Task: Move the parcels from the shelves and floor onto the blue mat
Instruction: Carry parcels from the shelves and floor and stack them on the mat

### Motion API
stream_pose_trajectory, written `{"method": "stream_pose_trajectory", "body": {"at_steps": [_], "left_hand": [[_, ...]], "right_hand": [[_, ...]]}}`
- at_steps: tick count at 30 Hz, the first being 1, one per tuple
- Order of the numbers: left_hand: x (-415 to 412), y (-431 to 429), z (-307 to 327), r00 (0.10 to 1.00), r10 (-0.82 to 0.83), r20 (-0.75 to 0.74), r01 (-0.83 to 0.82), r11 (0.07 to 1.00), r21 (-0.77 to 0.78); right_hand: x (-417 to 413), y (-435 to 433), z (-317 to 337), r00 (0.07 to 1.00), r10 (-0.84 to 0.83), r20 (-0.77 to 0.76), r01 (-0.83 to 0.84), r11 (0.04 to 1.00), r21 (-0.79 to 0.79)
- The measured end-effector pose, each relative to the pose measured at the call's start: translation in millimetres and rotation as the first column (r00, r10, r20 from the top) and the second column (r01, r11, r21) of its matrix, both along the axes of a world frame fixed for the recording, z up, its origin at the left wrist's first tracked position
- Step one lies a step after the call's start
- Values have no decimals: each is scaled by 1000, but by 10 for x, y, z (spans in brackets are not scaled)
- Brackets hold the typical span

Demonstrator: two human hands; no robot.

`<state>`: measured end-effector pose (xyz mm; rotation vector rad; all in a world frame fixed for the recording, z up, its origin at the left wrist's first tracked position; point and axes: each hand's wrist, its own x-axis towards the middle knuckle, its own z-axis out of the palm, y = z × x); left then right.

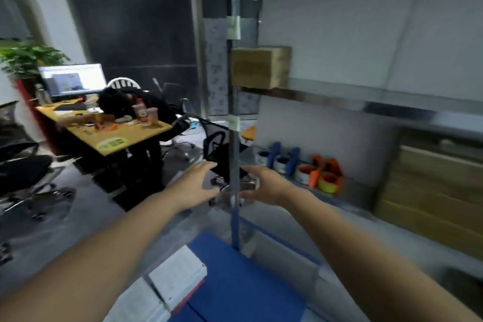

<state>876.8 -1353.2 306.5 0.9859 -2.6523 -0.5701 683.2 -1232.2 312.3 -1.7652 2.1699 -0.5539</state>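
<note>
Hands empty, fingers spread: left hand (199, 185), right hand (267, 186), near shelf post (235, 102).

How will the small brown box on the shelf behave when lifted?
The box looks like stiff cardboard with square edges, so it should keep its shape and not roll. It stands beside the post, so it may catch there.

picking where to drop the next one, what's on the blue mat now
White parcels lie at the mat's left edge; the rest in view is bare blue. The mat under them is covered, and its near end runs out of frame.
</note>
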Motion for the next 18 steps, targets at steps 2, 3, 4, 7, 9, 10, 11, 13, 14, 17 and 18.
{"method": "stream_pose_trajectory", "body": {"at_steps": [2, 3, 4, 7, 9, 10, 11, 13, 14, 17, 18], "left_hand": [[-399, 362, 71, 991, -133, 0, 133, 991, 17], [-610, 567, 102, 980, -199, -5, 199, 980, 22], [-816, 792, 131, 966, -256, -16, 257, 966, 30], [-1400, 1574, 194, 911, -412, -20, 412, 910, 39], [-1774, 2172, 225, 864, -503, -17, 503, 864, 26], [-1955, 2479, 248, 836, -548, -23, 548, 836, 18], [-2138, 2792, 272, 802, -596, -30, 596, 803, 11], [-2486, 3460, 323, 726, -686, -41, 687, 726, 15], [-2638, 3801, 346, 685, -728, -42, 729, 684, 23], [-3032, 4834, 392, 546, -837, -34, 838, 545, 35], [-3136, 5188, 396, 506, -862, -31, 862, 505, 46]], "right_hand": [[-231, 606, 115, 992, -122, -19, 121, 992, -16], [-350, 942, 172, 983, -180, -33, 180, 984, -18], [-467, 1280, 228, 970, -238, -45, 237, 971, -17], [-781, 2320, 337, 907, -419, -42, 417, 907, -58], [-937, 3029, 386, 843, -538, -9, 536, 841, -70], [-1009, 3378, 400, 812, -583, -3, 582, 811, -67], [-1080, 3730, 409, 783, -621, -7, 620, 782, -63], [-1185, 4467, 421, 717, -697, -2, 696, 716, -58], [-1223, 4831, 426, 680, -733, 4, 732, 679, -57], [-1284, 5892, 423, 563, -826, 8, 826, 562, -46], [-1293, 6244, 420, 525, -851, 5, 850, 525, -39]]}}
